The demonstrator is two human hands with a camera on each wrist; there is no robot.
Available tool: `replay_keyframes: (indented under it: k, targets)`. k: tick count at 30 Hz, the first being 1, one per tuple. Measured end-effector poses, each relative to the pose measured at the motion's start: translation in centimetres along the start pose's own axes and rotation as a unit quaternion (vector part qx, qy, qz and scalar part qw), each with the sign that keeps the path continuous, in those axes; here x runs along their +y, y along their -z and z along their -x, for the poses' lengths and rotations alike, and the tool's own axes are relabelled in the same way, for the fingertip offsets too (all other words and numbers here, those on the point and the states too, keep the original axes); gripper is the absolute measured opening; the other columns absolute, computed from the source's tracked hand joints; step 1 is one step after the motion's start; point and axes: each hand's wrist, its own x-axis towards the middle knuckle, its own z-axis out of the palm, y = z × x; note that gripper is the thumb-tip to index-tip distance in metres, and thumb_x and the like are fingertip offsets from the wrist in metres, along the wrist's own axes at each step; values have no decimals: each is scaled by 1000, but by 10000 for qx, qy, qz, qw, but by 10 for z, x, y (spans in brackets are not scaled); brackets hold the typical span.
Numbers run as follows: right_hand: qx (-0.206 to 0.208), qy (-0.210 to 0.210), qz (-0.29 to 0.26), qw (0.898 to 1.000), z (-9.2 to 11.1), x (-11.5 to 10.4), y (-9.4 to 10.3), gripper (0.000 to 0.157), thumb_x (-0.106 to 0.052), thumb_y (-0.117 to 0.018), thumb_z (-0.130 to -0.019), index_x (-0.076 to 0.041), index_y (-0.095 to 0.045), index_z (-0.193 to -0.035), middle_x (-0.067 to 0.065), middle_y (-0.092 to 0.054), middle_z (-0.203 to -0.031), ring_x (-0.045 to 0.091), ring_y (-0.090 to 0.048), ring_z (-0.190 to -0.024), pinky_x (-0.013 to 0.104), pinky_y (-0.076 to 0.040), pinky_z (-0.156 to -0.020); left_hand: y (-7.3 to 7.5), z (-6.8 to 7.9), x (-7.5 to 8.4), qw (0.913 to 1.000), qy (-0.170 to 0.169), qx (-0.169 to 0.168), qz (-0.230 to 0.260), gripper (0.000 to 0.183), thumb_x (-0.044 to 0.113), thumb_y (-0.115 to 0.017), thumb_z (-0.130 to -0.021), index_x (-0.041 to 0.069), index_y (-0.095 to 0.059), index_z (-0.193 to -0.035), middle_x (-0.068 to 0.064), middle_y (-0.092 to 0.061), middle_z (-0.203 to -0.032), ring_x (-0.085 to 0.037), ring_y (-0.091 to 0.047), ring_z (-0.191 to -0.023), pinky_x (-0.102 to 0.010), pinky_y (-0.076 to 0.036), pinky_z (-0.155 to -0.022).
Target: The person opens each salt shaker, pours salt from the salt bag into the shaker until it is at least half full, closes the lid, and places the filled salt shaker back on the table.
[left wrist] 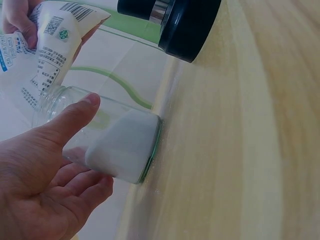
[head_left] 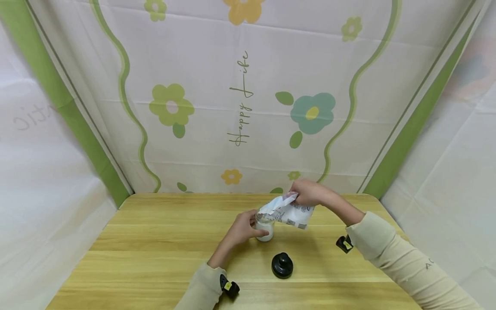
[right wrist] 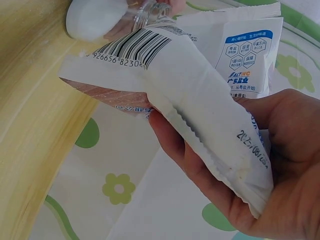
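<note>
A clear glass jar (left wrist: pixel 120 135), partly filled with white salt, stands upright on the table. My left hand (head_left: pixel 242 227) grips it, thumb on one side and fingers on the other. In my right hand (head_left: pixel 308 193) is a white printed bag of salt (right wrist: pixel 200 95), held by its crumpled end. The bag tilts down toward the jar, its open end right at the jar's mouth. Inside the jar the salt slopes unevenly in the left wrist view. A black lid (head_left: pixel 282 265) with a raised knob lies in front of the jar.
The light wooden table (head_left: pixel 155 241) reaches back to a white curtain (head_left: pixel 209 86) printed with flowers and green wavy lines. More white fabric hangs at both sides. Dark wrist straps with cameras sit at both beige sleeves (head_left: pixel 376 234).
</note>
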Motion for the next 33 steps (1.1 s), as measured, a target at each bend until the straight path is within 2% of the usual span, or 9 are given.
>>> replay_keyframes:
  k: [15,33]
  targets:
    - [-33,-16,-45,10000,-1,1,0,20,-10,-60,-98,1,-75,-88,8,-69,-73,12,-64,-57,23,-56,-53,0,0,0,10000,11,9,-6,62,19,-87,-78,-1,-60,-129,-11,-70,-118,-24,-68,-110,-31,-58,-90]
    - [1,31,14,10000,-1,1,-1,23,-13,-60,-99,-2,-74,-85,6,-68,-71,12,-63,-56,23,-54,-52,0,1,0,10000,13,11,-33,63,20,-87,-77,-1,-60,-130,-12,-70,-120,-26,-68,-112,-33,-58,-92]
